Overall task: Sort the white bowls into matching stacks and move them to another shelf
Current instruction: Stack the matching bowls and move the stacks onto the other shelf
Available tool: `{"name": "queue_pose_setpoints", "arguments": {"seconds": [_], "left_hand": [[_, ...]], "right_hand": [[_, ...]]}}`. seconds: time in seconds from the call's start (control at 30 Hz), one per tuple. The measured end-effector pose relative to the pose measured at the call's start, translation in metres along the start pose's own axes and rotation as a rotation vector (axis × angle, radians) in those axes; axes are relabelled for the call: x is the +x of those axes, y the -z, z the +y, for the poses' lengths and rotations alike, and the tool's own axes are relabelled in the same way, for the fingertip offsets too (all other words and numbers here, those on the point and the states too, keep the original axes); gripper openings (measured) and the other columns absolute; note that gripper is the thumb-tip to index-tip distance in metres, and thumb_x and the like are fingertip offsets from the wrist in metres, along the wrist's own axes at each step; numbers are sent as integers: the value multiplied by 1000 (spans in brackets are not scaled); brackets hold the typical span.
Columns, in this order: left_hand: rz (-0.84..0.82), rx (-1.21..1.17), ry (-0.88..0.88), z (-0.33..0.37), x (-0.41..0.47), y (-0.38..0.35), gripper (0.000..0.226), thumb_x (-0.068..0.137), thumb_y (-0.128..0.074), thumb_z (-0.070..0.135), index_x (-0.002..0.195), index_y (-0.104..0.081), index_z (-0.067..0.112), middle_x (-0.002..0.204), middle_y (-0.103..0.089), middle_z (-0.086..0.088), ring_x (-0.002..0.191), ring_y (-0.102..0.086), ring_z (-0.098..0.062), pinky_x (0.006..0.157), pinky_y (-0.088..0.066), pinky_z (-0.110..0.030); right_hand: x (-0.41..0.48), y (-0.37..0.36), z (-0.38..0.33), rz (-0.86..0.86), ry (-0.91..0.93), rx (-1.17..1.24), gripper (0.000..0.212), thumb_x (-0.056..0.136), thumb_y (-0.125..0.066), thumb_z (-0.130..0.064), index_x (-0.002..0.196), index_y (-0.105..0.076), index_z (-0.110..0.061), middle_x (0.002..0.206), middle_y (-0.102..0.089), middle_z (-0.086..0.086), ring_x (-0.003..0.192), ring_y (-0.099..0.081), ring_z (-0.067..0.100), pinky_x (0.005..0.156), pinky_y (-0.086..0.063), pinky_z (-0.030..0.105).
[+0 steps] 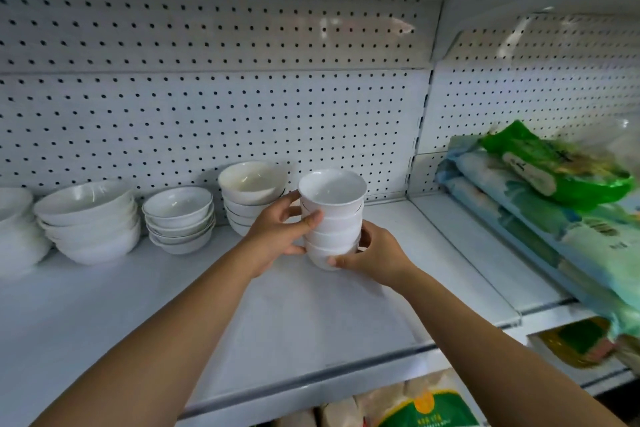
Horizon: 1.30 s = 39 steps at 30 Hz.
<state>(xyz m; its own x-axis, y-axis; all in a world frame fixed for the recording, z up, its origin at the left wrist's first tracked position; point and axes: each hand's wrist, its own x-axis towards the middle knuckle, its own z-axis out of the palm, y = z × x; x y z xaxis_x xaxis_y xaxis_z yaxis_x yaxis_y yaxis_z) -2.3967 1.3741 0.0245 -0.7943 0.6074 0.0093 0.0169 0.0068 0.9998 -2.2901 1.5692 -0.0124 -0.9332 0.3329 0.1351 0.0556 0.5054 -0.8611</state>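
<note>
Bowls (333,218) between left grip (280,238), right grip (374,258)

A white pegboard (207,107) runs across in front of me. Off to my right, a green bag (561,170) lies atop stacked pale blue bags (491,198). Below me sits a green-and-yellow bag (426,409).

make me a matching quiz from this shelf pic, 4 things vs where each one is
Things
1. narrow bowl stack
2. widest bowl stack
3. green bag
4. shallow bowl stack

Places
a. lying on the pale packets at the right
b. gripped between the left hand and the right hand
c. just right of the widest bowl stack
d. on the shelf, just left of the shallow bowl stack

Pairs: 1-b, 2-d, 3-a, 4-c
</note>
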Motion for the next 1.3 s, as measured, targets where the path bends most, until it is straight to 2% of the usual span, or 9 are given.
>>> {"name": "queue_pose_setpoints", "arguments": {"seconds": [0.1,0.2,0.3,0.47,0.67,0.83,0.93,1.13,1.3], "left_hand": [[95,94,-49,-5,7,-3,74,72,-83,56,138,-55,40,129,-67,8,121,-65,-11,96,-59,-45],[202,367,-160,-20,4,0,45,91,-76,40,131,-64,25,122,-71,5,116,-67,-12,103,-53,-34],[246,698,-186,-37,-11,12,52,91,-73,45,137,-62,24,132,-68,4,122,-61,-10,103,-46,-27],[238,1171,-215,-60,-41,30,73,85,-47,68,133,-66,17,132,-68,-4,126,-60,-29,101,-50,-38],[382,1115,-166,-64,-53,39,56,85,-58,55,115,-75,10,115,-75,-9,114,-65,-32,97,-50,-37],[366,1129,-149,-64,-53,39,42,94,-68,45,119,-75,12,130,-70,-3,126,-59,-25,108,-43,-32],[356,1151,-133,-63,-53,39,44,93,-67,47,120,-74,12,131,-70,-4,125,-59,-26,107,-42,-32],[197,1072,-65,-51,-76,41,88,73,-44,76,137,-63,19,148,-56,1,139,-49,-19,117,-36,-32],[256,1014,-163,-45,-127,49,65,88,-69,56,143,-57,24,152,-50,11,142,-42,-9,117,-32,-28]], "right_hand": [[18,-2,0,9,-15,0,68,61,-97,-37,120,-64,-34,110,-71,-18,99,-67,4,80,-51,19],[35,-7,1,36,-41,-14,73,62,-97,-40,124,-62,-30,114,-69,-15,102,-65,6,81,-51,21],[50,-15,2,81,-57,-44,76,63,-95,-43,128,-59,-25,117,-67,-11,105,-64,12,83,-50,25],[65,-24,-2,122,-120,-14,86,68,-93,-40,138,-48,-17,117,-55,-8,108,-56,14,84,-44,27],[73,-26,-9,124,-162,-89,81,72,-91,-41,134,-47,-11,114,-52,-4,102,-51,16,79,-40,27],[76,-27,-13,134,-175,-147,78,74,-89,-45,130,-49,-9,114,-53,-1,101,-49,17,79,-38,28],[72,-28,-17,126,-184,-188,78,76,-86,-47,132,-48,-7,116,-55,1,103,-50,19,80,-39,29],[22,-27,-27,39,-208,-233,79,84,-79,-46,144,-42,-9,139,-56,8,124,-56,27,85,-41,29],[-59,-29,-36,57,-50,-282,74,88,-75,-47,150,-44,-21,150,-51,-2,137,-48,17,102,-34,20]]}}
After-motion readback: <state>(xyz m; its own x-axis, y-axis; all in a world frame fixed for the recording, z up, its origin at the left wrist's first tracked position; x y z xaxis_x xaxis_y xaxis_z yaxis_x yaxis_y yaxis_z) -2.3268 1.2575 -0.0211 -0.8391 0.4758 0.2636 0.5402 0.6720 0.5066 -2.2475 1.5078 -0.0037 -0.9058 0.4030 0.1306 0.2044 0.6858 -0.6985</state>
